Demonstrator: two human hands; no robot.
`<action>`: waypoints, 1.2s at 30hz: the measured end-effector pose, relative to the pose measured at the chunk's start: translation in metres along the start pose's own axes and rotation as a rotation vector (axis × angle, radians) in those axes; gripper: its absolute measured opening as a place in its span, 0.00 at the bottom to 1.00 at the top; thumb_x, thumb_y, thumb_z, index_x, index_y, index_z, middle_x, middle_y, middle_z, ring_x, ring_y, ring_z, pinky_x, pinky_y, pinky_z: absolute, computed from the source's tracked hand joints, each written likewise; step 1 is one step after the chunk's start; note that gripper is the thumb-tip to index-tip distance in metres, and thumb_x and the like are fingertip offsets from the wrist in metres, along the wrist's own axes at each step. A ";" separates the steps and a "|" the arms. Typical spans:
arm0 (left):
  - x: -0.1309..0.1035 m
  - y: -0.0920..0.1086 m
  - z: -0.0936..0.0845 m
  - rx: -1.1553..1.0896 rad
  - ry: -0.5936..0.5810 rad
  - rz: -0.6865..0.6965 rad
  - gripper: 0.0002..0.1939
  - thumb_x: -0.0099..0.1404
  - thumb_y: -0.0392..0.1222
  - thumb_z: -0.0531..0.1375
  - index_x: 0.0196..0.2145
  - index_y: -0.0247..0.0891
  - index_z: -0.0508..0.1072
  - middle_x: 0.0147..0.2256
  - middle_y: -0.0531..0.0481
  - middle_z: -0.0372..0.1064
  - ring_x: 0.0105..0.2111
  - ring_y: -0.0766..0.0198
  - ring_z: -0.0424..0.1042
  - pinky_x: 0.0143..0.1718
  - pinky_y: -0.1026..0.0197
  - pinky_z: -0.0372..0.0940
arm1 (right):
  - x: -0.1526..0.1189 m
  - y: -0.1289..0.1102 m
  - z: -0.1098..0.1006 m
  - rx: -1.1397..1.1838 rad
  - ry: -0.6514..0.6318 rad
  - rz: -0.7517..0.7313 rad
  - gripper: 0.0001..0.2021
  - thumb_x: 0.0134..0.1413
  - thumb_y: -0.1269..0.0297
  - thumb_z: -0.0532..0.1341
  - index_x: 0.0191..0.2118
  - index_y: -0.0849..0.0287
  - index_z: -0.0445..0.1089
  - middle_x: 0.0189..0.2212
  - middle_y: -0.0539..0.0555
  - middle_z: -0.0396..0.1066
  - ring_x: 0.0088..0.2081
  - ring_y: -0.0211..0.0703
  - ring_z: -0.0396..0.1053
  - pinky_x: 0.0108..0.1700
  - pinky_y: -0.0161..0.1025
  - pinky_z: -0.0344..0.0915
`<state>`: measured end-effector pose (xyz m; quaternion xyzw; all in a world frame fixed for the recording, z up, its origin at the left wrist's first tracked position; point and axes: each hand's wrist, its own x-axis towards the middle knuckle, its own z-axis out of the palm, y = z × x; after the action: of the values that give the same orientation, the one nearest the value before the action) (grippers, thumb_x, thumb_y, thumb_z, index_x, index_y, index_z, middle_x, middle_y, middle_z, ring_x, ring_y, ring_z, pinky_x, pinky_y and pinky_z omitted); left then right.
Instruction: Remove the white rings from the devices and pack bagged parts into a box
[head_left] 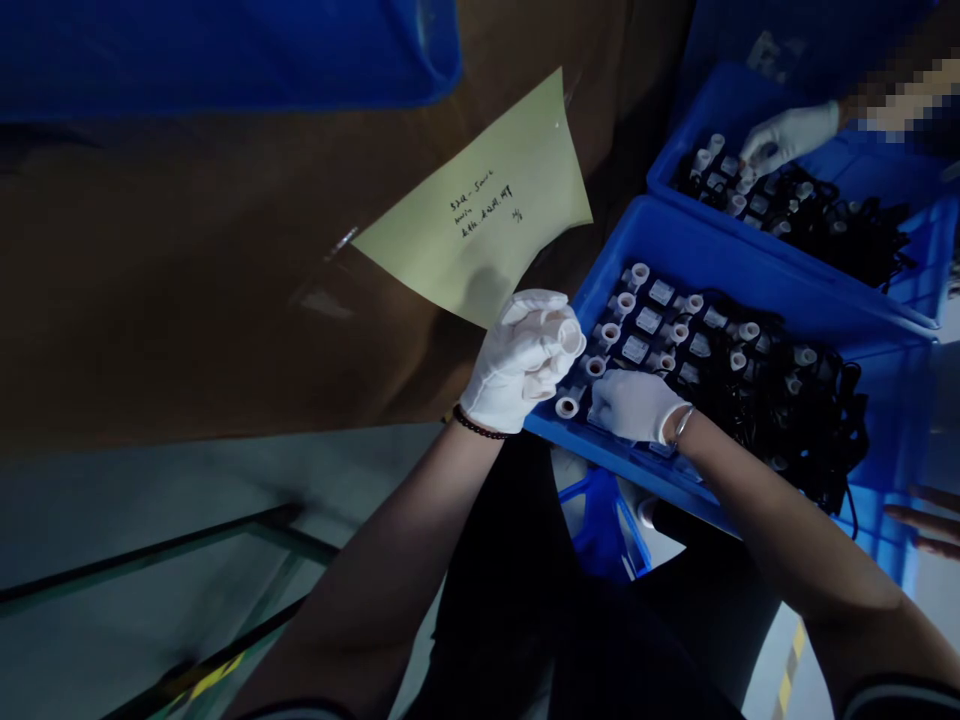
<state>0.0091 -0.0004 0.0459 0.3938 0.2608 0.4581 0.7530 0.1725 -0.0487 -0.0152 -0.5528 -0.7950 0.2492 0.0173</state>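
Note:
My left hand (pixel 521 360), in a white glove, is closed around a white round fitting (pixel 568 338) whose open end faces right, beside the left edge of a blue bin (pixel 622 450). Inside that bin stand rows of white fittings (pixel 625 303) with labels and black cables (pixel 817 430). My right hand (pixel 636 405), also gloved, is low over the near left rows with its fingers curled down. What those fingers hold, if anything, is hidden.
A second blue bin (pixel 810 260) with similar parts lies behind, with another person's gloved hand (pixel 795 135) in it. A yellow paper (pixel 487 200) is taped to brown cardboard (pixel 225 300). A blue stool (pixel 604 520) is below. Another person's bare fingers (pixel 926 520) show at right.

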 end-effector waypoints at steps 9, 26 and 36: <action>0.001 -0.001 -0.002 -0.001 -0.005 -0.007 0.16 0.49 0.35 0.70 0.37 0.42 0.74 0.30 0.52 0.69 0.15 0.73 0.61 0.08 0.75 0.41 | 0.005 0.001 0.004 0.059 0.118 -0.076 0.25 0.57 0.63 0.59 0.61 0.51 0.64 0.51 0.55 0.70 0.45 0.48 0.70 0.45 0.40 0.66; 0.004 -0.004 -0.006 0.015 -0.022 0.025 0.12 0.54 0.37 0.67 0.37 0.42 0.73 0.30 0.51 0.68 0.20 0.68 0.68 0.09 0.77 0.40 | 0.012 -0.013 -0.002 -0.166 0.104 -0.232 0.17 0.62 0.56 0.56 0.52 0.58 0.71 0.48 0.61 0.69 0.48 0.54 0.66 0.42 0.44 0.62; 0.004 -0.004 -0.005 0.056 0.026 0.026 0.11 0.54 0.36 0.67 0.37 0.42 0.72 0.30 0.50 0.68 0.22 0.66 0.70 0.11 0.76 0.39 | 0.018 -0.010 0.002 -0.135 0.067 -0.232 0.13 0.61 0.58 0.58 0.47 0.58 0.72 0.44 0.58 0.72 0.45 0.52 0.68 0.40 0.42 0.61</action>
<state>0.0093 0.0035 0.0397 0.4118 0.2782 0.4655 0.7323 0.1561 -0.0361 -0.0169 -0.4651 -0.8676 0.1727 0.0354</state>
